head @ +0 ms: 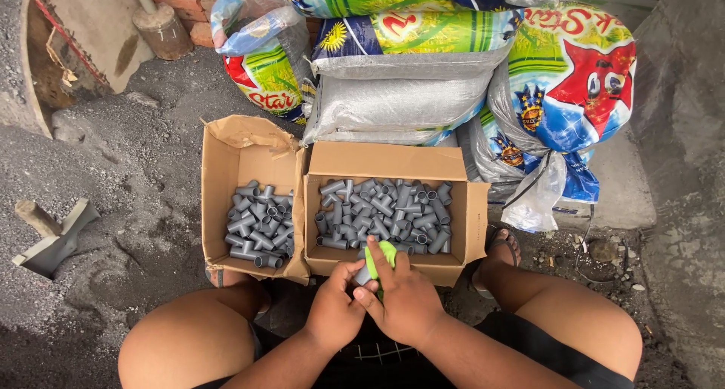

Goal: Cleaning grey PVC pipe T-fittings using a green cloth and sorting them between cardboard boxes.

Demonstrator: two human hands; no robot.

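Two open cardboard boxes sit side by side on gritty grey ground, touching along one flap.

Left box (226, 170): narrower, flaps up, bottom half covered by a loose heap of grey pipe fittings (259, 226), mostly tee pieces by shape. Upper part of the box floor is bare cardboard.

Right box (389, 161): wider, filled across nearly its whole floor with the same kind of grey fittings (384, 214), tees and short elbows jumbled in no order. Pile sits below the rim.

Hands meet just in front of the right box's near wall, above the person's lap. Left hand (334, 313): fingers curled, thumb and fingertips pinching a single grey fitting (363, 273). Right hand (408, 302): fingers pressed together and wrapped over a bright green item (384, 251), index laid along it; can't tell what the green item is. Fitting and green item touch, right at the box edge. How the two join is hidden by the fingers.

Behind the boxes: stacked woven sacks (400, 102), silver-grey with colourful printed faces, tied shut, contents not visible. One sack (566, 87) on the right leans against the stack, a knotted plastic bag (540, 196) hanging at its base.

Person squats, knees (177, 344) either side, a sandalled foot (500, 245) beside the right box.
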